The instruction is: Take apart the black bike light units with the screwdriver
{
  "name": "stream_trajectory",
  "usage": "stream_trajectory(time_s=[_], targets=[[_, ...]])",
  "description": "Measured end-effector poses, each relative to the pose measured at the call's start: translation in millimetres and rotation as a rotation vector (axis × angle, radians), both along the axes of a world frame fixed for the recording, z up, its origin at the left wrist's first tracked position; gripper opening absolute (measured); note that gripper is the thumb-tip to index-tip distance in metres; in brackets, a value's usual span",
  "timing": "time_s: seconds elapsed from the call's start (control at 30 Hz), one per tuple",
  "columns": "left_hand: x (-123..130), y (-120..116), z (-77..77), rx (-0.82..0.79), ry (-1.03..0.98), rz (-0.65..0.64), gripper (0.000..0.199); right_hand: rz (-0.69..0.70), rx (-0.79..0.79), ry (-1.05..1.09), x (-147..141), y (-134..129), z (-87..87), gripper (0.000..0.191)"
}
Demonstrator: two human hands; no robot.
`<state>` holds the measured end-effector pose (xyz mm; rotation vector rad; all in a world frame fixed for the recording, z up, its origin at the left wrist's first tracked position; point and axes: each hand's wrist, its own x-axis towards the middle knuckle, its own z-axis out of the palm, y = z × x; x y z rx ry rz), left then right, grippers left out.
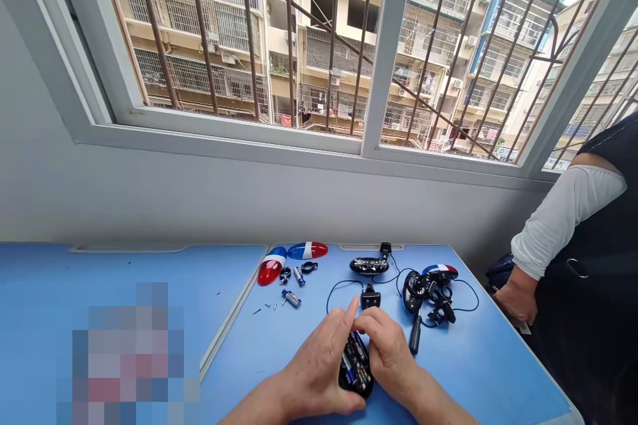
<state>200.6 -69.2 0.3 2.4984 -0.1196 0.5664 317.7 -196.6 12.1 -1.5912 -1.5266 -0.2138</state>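
My left hand (323, 358) is wrapped round the left side of a black oval light housing (357, 368), thumb at its lower edge. Inside the open-faced housing I see batteries and small electronic parts. My right hand (391, 352) grips the same housing from the right, its fingers bent over the upper end. Those fingertips partly cover what they touch. Just beyond my hands lies a small black switch box (370, 297) on a thin cable. A black-handled screwdriver (415, 335) lies to the right of my right hand.
Red, white and blue covers (308, 250), loose batteries (292, 297), black clamps (310, 267) and small screws (268, 305) lie left on the blue table (498, 358). Another opened housing (369, 266) and a cabled cluster (438, 295) lie beyond. A person's sleeved arm (563, 219) is at right.
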Motion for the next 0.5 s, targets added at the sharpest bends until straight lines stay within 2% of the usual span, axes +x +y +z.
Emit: stream_trajectory(time_s=[0.1, 0.23, 0.5], targets=[[-0.8, 0.5, 4.2, 0.005, -0.008, 0.003, 0.147, 0.010, 0.027, 0.007, 0.7, -0.6, -3.7, 0.041], [-0.7, -1.1, 6.3, -0.006, -0.037, -0.027, 0.148, -0.001, 0.042, -0.004, -0.4, 2.6, -5.5, 0.035], [2.1, -4.4, 4.7, 0.027, -0.018, -0.003, 0.140, -0.077, 0.054, -0.080, -2.2, 7.5, 1.9, 0.027]])
